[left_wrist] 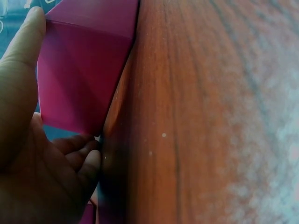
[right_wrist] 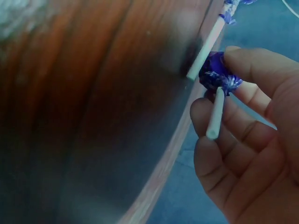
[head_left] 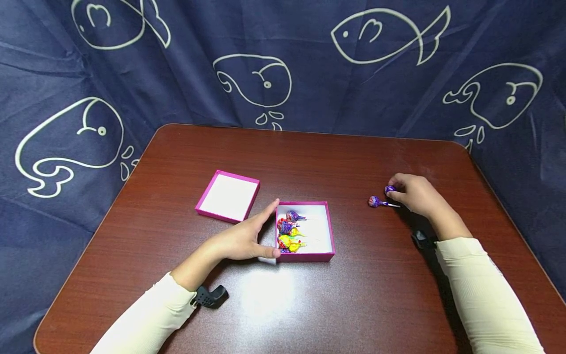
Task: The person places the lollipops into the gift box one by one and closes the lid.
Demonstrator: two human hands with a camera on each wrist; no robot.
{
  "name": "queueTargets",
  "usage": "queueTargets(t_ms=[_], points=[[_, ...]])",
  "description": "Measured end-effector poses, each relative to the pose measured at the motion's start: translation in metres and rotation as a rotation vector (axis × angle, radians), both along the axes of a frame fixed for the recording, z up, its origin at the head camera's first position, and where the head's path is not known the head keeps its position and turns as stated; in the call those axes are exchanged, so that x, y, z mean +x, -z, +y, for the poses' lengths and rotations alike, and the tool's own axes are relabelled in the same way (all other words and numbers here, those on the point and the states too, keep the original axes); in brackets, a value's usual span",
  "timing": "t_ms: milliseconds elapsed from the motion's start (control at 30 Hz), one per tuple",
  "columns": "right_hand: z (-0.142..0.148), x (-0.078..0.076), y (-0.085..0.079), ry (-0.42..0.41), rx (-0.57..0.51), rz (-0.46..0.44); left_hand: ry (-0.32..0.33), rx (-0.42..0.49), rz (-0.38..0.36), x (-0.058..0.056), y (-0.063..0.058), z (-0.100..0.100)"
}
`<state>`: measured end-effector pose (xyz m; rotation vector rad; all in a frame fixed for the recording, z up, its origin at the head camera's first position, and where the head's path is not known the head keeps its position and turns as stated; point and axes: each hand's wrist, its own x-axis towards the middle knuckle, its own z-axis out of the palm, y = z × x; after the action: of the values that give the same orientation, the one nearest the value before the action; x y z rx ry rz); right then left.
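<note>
My left hand spans the left side of a pink box, thumb and index finger stretched straight to its near and far left corners. Inside the box several wrapped lollipops lie along the left wall, among them a purple one and a yellow one, sticks pointing right. At the right of the table my right hand pinches a purple-wrapped lollipop by its head, its white stick pointing back toward the palm. Beside those fingers a second purple and red lollipop lies on the table.
A pink lid with a white inside lies upturned, left of and behind the box. The brown wooden table reaches back to a dark blue curtain with white fish and whale drawings. Each wrist wears a black camera band.
</note>
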<state>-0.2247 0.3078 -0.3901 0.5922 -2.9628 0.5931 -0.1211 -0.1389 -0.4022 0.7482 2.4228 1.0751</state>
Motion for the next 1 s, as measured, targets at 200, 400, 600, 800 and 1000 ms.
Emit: queueTargets(t_ms=[200, 400, 600, 800, 1000], points=[[-0.001, 0.001, -0.004, 0.008, -0.015, 0.013, 0.000, -0.001, 0.005, 0.000, -0.001, 0.000], [-0.011, 0.007, -0.016, -0.021, -0.050, 0.066, 0.001, -0.002, 0.005, 0.000, -0.001, 0.000], [-0.032, 0.016, -0.034, -0.061, -0.071, 0.118, -0.006, -0.002, -0.002, 0.001, -0.002, 0.000], [-0.059, 0.028, -0.049, -0.095, -0.088, 0.122, -0.005, 0.001, -0.003, 0.000, 0.000, 0.000], [-0.086, 0.043, -0.062, -0.224, -0.096, 0.145, 0.002, 0.003, 0.000, 0.000, 0.000, 0.000]])
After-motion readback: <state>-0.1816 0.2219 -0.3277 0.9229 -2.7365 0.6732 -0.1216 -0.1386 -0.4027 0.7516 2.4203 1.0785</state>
